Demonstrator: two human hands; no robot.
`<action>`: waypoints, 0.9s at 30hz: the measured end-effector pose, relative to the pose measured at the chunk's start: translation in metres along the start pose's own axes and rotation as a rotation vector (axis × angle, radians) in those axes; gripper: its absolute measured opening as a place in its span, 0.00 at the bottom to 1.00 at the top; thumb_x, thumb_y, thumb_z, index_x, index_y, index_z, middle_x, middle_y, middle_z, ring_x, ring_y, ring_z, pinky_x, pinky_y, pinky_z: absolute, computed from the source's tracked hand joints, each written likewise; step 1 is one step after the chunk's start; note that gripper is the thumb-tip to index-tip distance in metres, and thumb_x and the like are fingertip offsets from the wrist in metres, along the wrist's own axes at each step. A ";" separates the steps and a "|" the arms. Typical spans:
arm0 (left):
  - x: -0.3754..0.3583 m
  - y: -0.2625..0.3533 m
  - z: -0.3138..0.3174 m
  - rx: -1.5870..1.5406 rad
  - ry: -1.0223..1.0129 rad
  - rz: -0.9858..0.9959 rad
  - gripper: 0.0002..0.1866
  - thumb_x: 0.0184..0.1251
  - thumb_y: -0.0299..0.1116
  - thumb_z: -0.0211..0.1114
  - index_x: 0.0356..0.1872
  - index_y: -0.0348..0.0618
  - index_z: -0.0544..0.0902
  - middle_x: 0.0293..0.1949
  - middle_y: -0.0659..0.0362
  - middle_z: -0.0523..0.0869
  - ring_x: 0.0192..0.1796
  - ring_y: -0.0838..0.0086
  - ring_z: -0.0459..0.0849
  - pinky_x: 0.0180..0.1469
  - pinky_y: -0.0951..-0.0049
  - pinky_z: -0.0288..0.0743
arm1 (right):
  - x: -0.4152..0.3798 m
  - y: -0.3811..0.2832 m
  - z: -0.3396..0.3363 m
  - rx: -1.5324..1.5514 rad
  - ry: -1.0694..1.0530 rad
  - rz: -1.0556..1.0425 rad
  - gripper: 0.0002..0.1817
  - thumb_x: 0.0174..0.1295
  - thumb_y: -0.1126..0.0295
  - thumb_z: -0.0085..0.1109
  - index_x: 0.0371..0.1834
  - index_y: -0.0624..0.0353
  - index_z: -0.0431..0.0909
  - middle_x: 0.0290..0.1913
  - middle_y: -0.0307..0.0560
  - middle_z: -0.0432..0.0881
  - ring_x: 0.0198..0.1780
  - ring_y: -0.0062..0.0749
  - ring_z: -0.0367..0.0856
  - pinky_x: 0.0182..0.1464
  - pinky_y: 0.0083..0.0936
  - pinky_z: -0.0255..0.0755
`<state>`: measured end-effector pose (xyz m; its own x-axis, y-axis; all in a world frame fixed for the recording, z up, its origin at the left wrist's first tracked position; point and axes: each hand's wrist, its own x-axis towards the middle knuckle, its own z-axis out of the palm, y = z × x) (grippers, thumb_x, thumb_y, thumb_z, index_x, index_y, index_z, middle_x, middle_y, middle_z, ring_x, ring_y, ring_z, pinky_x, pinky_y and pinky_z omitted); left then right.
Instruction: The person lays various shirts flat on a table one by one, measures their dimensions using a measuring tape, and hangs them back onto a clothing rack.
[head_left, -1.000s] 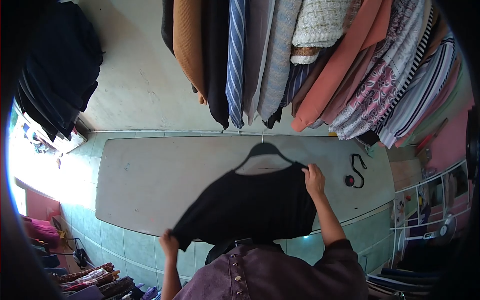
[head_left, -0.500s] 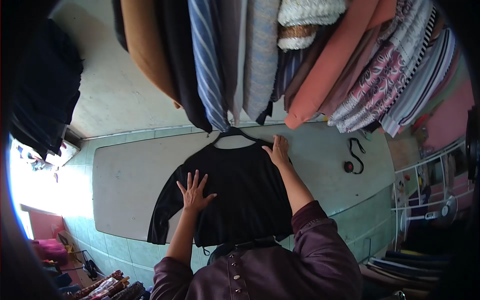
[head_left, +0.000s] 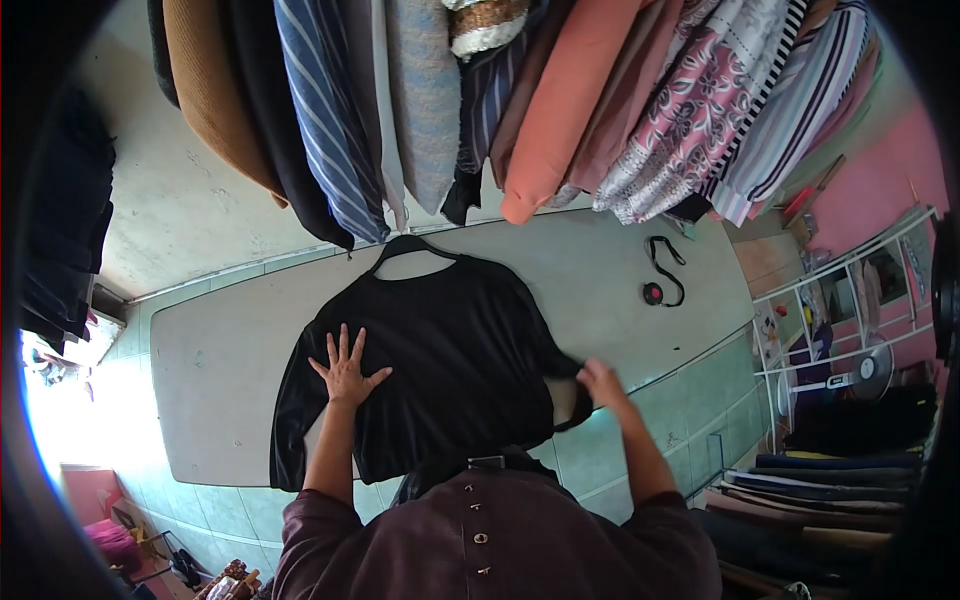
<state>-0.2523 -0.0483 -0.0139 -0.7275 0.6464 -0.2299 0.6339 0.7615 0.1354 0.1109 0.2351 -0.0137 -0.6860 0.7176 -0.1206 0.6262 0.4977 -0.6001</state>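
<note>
A black long-sleeved top (head_left: 430, 340) lies spread out, with a black hanger (head_left: 410, 243) showing through its neck. My left hand (head_left: 346, 378) rests flat on its left part, fingers spread. At the other side, my right hand (head_left: 602, 386) has its fingers closed on the black sleeve, pulling it out at the table's near edge. The sleeve's lower end bends back toward my body. Under the top is a pale grey table (head_left: 220, 390).
Hanging garments (head_left: 550, 120) crowd the space above the table's far edge. A small black round object with a strap (head_left: 653, 293) lies at the table's right. Further right stand a white metal rack (head_left: 840, 300), a fan (head_left: 872, 368) and stacked folded clothes (head_left: 810, 480).
My right hand has gone from the top's shoulder down to the sleeve and taken hold of it, drawing it outward. The left hand stays flat on the top. The view has shifted right.
</note>
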 end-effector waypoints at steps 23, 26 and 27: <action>0.024 -0.036 0.005 -0.122 0.254 -0.188 0.35 0.52 0.58 0.55 0.63 0.65 0.60 0.68 0.57 0.50 0.69 0.55 0.45 0.60 0.33 0.30 | 0.167 -0.071 0.058 -0.528 -0.033 -0.040 0.41 0.51 0.33 0.40 0.67 0.38 0.47 0.71 0.41 0.39 0.70 0.49 0.33 0.64 0.59 0.33; 0.048 -0.040 0.003 -0.167 0.230 -0.168 0.34 0.52 0.56 0.57 0.62 0.65 0.61 0.68 0.57 0.50 0.69 0.55 0.45 0.59 0.32 0.30 | 0.186 -0.075 0.059 -0.518 -0.086 -0.019 0.41 0.52 0.34 0.40 0.68 0.38 0.44 0.71 0.41 0.37 0.70 0.49 0.32 0.64 0.59 0.32; 0.049 -0.039 -0.002 -0.208 0.215 -0.158 0.34 0.52 0.49 0.61 0.62 0.62 0.62 0.67 0.56 0.51 0.69 0.56 0.44 0.60 0.34 0.31 | 0.186 -0.076 0.058 -0.516 -0.085 -0.035 0.42 0.53 0.34 0.40 0.68 0.39 0.43 0.71 0.41 0.37 0.70 0.50 0.31 0.65 0.58 0.32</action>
<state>-0.3133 -0.0456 -0.0283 -0.8652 0.4980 -0.0579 0.4580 0.8321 0.3127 -0.0859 0.3023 -0.0368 -0.7237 0.6651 -0.1841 0.6891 0.7110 -0.1399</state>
